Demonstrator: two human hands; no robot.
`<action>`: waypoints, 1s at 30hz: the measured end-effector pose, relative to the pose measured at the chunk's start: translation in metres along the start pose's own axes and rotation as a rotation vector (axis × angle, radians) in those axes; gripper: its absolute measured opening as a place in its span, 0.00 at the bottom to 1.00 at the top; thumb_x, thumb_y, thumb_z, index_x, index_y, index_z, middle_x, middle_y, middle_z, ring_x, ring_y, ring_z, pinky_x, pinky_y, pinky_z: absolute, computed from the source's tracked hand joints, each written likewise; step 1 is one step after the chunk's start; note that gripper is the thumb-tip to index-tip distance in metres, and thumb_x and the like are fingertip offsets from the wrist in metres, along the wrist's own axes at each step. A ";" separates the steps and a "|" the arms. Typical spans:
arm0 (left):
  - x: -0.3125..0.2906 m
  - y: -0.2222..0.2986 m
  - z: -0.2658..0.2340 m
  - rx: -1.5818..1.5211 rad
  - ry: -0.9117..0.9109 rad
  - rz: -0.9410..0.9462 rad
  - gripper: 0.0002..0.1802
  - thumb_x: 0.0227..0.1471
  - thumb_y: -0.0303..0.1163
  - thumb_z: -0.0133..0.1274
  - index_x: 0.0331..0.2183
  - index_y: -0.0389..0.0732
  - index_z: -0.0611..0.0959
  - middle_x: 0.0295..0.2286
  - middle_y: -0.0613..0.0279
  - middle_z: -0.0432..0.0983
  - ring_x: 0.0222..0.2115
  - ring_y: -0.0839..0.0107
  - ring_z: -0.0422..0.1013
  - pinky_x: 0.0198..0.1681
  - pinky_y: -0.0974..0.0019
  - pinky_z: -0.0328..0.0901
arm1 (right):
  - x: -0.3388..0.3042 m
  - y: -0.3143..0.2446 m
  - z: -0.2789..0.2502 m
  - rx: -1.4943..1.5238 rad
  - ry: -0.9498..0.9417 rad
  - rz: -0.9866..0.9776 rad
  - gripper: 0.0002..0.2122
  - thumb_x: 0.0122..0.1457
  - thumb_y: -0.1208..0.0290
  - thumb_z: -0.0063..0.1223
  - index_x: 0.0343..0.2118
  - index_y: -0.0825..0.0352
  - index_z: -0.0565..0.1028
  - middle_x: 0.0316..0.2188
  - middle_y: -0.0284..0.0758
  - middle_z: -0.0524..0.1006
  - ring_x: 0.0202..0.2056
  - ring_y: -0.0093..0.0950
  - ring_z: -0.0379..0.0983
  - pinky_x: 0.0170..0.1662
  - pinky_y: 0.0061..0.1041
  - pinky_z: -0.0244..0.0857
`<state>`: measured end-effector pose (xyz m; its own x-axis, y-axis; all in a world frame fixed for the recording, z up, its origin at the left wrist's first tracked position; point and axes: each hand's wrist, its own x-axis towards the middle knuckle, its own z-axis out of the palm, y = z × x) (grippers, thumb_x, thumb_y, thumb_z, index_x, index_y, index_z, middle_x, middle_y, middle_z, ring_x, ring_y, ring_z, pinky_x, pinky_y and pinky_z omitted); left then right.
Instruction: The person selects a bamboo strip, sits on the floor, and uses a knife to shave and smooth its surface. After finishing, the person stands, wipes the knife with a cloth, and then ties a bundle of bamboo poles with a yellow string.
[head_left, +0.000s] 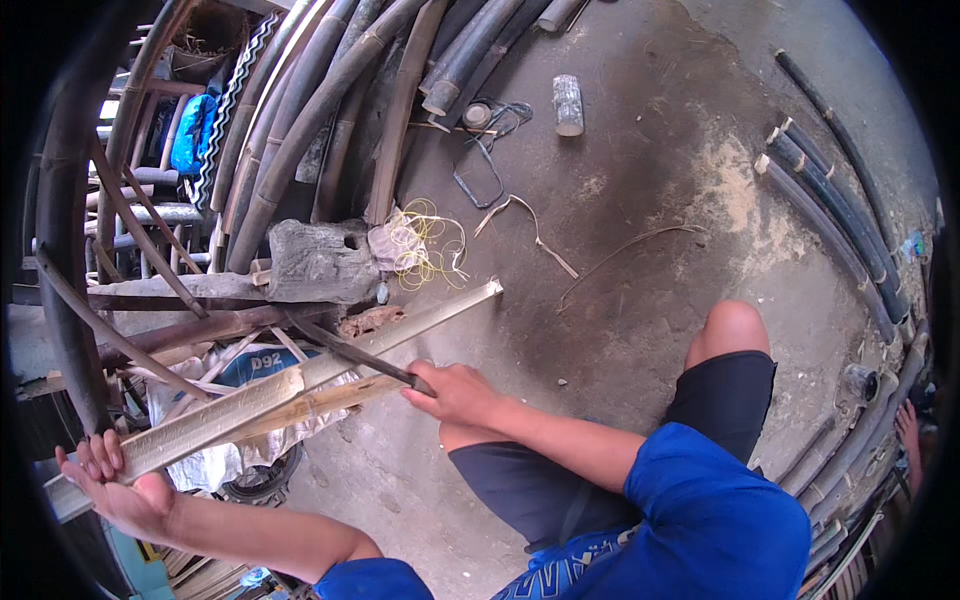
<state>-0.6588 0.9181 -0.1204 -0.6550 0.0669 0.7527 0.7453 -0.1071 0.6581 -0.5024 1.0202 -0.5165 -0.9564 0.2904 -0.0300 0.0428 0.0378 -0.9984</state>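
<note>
Holding split bamboo (215,422), at left, by near end in loosely curled left hand (115,480) | Gripping knife (350,350) in closed right hand (458,393) | Expect light, stiff, sharp-edged handling; grasp ends, clear of knife.

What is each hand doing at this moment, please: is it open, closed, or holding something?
Left hand: holding the split bamboo near its end.
Right hand: closed on the knife handle.

Left hand (128,488) upturned, fingers (106,455) curled, right hand (455,393) clenched, forearms (575,440) extended
</note>
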 end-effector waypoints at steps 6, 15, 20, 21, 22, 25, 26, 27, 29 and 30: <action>-0.004 0.009 -0.001 0.060 -0.029 0.047 0.14 0.70 0.34 0.48 0.50 0.35 0.71 0.23 0.69 0.53 0.23 0.77 0.51 0.29 0.70 0.53 | -0.009 0.169 -0.022 -0.058 0.141 0.411 0.23 0.66 0.47 0.49 0.48 0.65 0.76 0.36 0.52 0.82 0.41 0.55 0.79 0.46 0.52 0.72; 0.015 0.006 -0.029 0.021 -0.042 0.006 0.14 0.70 0.33 0.49 0.50 0.33 0.72 0.23 0.69 0.52 0.23 0.76 0.52 0.30 0.70 0.53 | -0.002 0.153 -0.029 -0.060 0.047 0.297 0.25 0.67 0.48 0.48 0.47 0.70 0.76 0.37 0.55 0.82 0.43 0.56 0.79 0.50 0.52 0.71; 0.024 -0.004 -0.038 -0.056 -0.125 -0.029 0.14 0.71 0.32 0.47 0.50 0.32 0.72 0.23 0.70 0.53 0.24 0.79 0.52 0.29 0.74 0.51 | 0.008 0.271 -0.033 -0.219 0.206 0.596 0.24 0.67 0.48 0.48 0.48 0.68 0.76 0.38 0.55 0.82 0.43 0.56 0.79 0.50 0.52 0.71; 0.028 -0.004 -0.042 -0.065 -0.134 -0.016 0.13 0.70 0.32 0.47 0.49 0.32 0.72 0.23 0.71 0.53 0.24 0.79 0.52 0.29 0.74 0.51 | 0.013 0.287 -0.032 -0.272 0.181 0.545 0.24 0.67 0.48 0.47 0.49 0.68 0.76 0.38 0.55 0.82 0.43 0.55 0.79 0.49 0.51 0.71; 0.023 -0.003 -0.044 -0.073 -0.131 -0.022 0.13 0.70 0.32 0.47 0.49 0.32 0.73 0.23 0.71 0.53 0.23 0.79 0.52 0.29 0.74 0.52 | 0.005 0.283 -0.031 -0.321 0.151 0.508 0.24 0.68 0.47 0.47 0.49 0.68 0.76 0.38 0.55 0.82 0.43 0.55 0.79 0.49 0.51 0.72; 0.013 -0.005 -0.049 0.006 -0.004 0.014 0.11 0.69 0.32 0.50 0.47 0.34 0.74 0.23 0.71 0.52 0.23 0.79 0.52 0.29 0.74 0.52 | 0.001 0.226 -0.022 -0.196 0.011 0.376 0.27 0.68 0.47 0.46 0.51 0.71 0.75 0.40 0.55 0.81 0.45 0.55 0.79 0.50 0.50 0.72; 0.005 0.006 -0.044 0.000 0.006 0.021 0.12 0.69 0.32 0.49 0.47 0.34 0.73 0.23 0.71 0.52 0.23 0.79 0.51 0.29 0.74 0.51 | 0.009 0.195 -0.031 -0.115 -0.058 0.297 0.28 0.68 0.47 0.46 0.52 0.73 0.75 0.42 0.56 0.81 0.45 0.55 0.79 0.51 0.49 0.72; 0.005 -0.005 -0.035 -0.045 -0.008 0.002 0.12 0.70 0.32 0.48 0.48 0.33 0.73 0.23 0.71 0.52 0.23 0.79 0.51 0.28 0.74 0.51 | 0.008 0.204 -0.038 -0.144 0.002 0.351 0.28 0.68 0.47 0.46 0.52 0.73 0.75 0.42 0.56 0.81 0.46 0.55 0.79 0.51 0.49 0.72; 0.007 -0.012 -0.017 0.038 -0.003 0.025 0.12 0.70 0.32 0.48 0.48 0.33 0.72 0.22 0.71 0.52 0.22 0.79 0.50 0.27 0.75 0.50 | -0.006 0.235 -0.032 -0.163 0.084 0.446 0.28 0.68 0.47 0.46 0.52 0.74 0.75 0.43 0.56 0.81 0.46 0.56 0.78 0.52 0.49 0.72; 0.007 -0.006 -0.018 0.014 -0.013 0.027 0.12 0.70 0.32 0.48 0.47 0.33 0.72 0.22 0.71 0.52 0.22 0.80 0.50 0.27 0.76 0.49 | -0.013 0.255 -0.032 -0.182 0.096 0.509 0.27 0.68 0.48 0.47 0.52 0.72 0.75 0.43 0.56 0.81 0.45 0.56 0.78 0.51 0.49 0.72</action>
<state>-0.6700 0.9017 -0.1201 -0.6328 0.0770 0.7705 0.7646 -0.0950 0.6375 -0.4698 1.0569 -0.7691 -0.7714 0.4009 -0.4942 0.5508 0.0318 -0.8340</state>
